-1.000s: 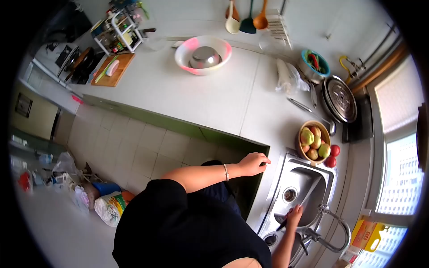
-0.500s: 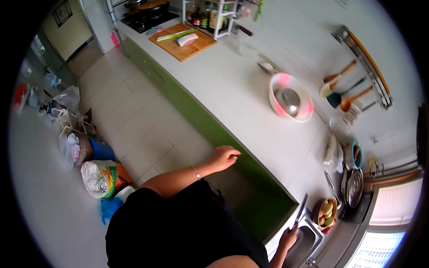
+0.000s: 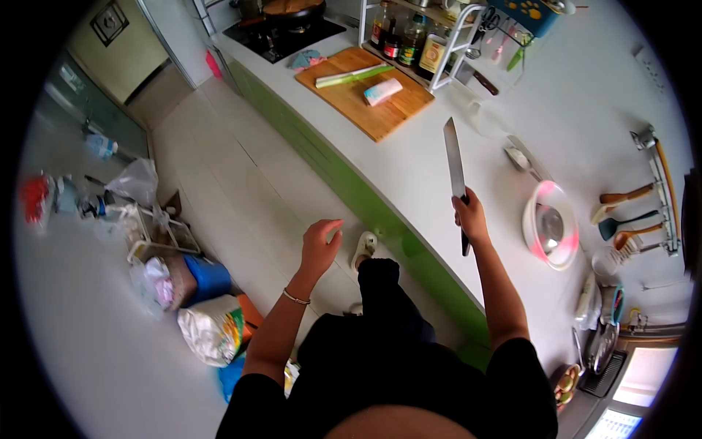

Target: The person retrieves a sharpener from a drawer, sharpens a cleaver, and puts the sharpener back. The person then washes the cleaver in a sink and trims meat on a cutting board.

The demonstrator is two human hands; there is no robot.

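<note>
My right hand is closed around the black handle of a kitchen knife, held over the white counter with its blade pointing away from me. Over the floor beside the cabinets, my left hand holds nothing, its fingers slightly bent and the thumb apart. Beyond the knife lies a wooden cutting board. On it rest pale green stalks and a pink-and-white block, whose kind I cannot make out.
Behind the board stands a white rack with sauce bottles, beside a stove bearing a pan. A pink-and-white bowl sits right of the knife. Utensils hang on the wall. Bags and a blue bin line the floor at left.
My right hand has carried the knife from beside the sink up over the counter, near the board. My left hand has shifted left, away from the counter edge. The view has turned and come closer to the board.
</note>
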